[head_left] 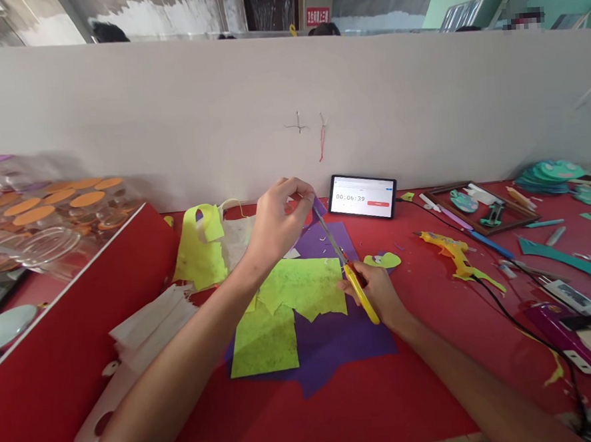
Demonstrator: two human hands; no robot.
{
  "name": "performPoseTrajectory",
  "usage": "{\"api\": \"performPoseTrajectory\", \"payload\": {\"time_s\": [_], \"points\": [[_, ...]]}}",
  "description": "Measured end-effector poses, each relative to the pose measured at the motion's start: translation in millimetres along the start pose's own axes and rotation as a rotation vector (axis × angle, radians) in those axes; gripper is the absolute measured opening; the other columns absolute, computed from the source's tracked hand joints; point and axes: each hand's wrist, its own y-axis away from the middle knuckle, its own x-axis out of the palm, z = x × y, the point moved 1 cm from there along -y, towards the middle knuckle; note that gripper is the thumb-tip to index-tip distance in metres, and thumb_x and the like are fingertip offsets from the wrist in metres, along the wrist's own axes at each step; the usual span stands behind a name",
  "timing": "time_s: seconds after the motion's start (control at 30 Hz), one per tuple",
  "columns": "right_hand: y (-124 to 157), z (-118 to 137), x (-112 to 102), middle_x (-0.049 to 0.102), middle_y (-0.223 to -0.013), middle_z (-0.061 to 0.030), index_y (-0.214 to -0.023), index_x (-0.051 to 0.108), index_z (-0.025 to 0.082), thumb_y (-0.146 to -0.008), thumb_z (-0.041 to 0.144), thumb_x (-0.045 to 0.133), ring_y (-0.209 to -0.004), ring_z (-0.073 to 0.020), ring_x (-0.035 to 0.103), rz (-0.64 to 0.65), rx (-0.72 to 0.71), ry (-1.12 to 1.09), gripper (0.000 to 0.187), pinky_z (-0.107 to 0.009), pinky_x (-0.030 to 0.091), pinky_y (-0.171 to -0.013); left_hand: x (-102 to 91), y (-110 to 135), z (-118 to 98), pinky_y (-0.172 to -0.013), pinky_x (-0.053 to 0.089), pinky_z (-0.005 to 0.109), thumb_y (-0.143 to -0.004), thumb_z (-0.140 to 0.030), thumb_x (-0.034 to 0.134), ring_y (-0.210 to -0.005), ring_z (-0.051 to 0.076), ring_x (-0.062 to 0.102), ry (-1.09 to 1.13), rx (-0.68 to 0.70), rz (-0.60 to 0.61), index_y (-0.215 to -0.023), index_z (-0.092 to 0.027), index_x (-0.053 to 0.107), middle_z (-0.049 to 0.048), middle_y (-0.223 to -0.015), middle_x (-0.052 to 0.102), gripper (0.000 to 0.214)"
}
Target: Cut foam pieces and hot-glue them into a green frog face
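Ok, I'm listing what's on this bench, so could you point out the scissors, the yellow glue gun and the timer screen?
Scissors [352, 279]: head view, upper part of the yellow handle.
Yellow glue gun [447, 244]: head view, middle of its body.
Timer screen [361, 197]: head view, centre of the display.

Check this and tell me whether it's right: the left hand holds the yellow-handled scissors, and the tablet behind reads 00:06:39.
Wrong hand: the head view shows the right hand, not the left hand, holding the yellow-handled scissors. The tablet behind does read 00:06:39.
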Motion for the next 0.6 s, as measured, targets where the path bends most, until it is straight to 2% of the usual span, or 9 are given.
{"api": "performPoseTrajectory", "payload": {"time_s": [0.23, 0.4, 0.6], "points": [[-0.1, -2.9, 0.5, 0.042, -0.042, 0.0081, -0.068, 0.046, 0.025, -0.076, 0.051, 0.072, -0.037, -0.0137, 0.044, 0.011, 0.015, 0.006, 0.038, -0.027, 0.039, -0.045, 0.7, 0.0, 0.9, -0.075, 0.05, 0.034, -0.089, -0.014, 0.05, -0.088, 0.017, 0.062, 0.001, -0.012, -0.009, -0.087, -0.02, 0.068, 0.0053, -0.095, 0.069, 0.02], [-1.2, -1.0, -0.3, 0.043, -0.043, 0.0064, -0.063, 0.044, 0.024, -0.075, 0.054, 0.072, -0.039, -0.013, 0.043, 0.005, 0.014, 0.068, 0.043, -0.026, 0.032, -0.041, 2.6, -0.2, 3.1, -0.073, 0.051, 0.034, -0.089, -0.017, 0.051, -0.084, 0.017, 0.062, 0.023, -0.023, -0.025, -0.085, -0.02, 0.067, 0.0054, -0.093, 0.07, 0.017], [0.2, 2.5, 0.7, 0.045, -0.045, 0.0057, -0.064, 0.047, 0.023, -0.071, 0.056, 0.074, -0.041, -0.013, 0.043, -0.004, 0.055, 0.044, 0.043, -0.025, 0.029, -0.041, -0.8, -1.9, 8.3, -0.063, 0.047, 0.03, -0.093, -0.019, 0.05, -0.075, 0.015, 0.059, 0.041, -0.05, -0.092, -0.084, -0.02, 0.06, 0.0033, -0.081, 0.065, 0.014]]}}
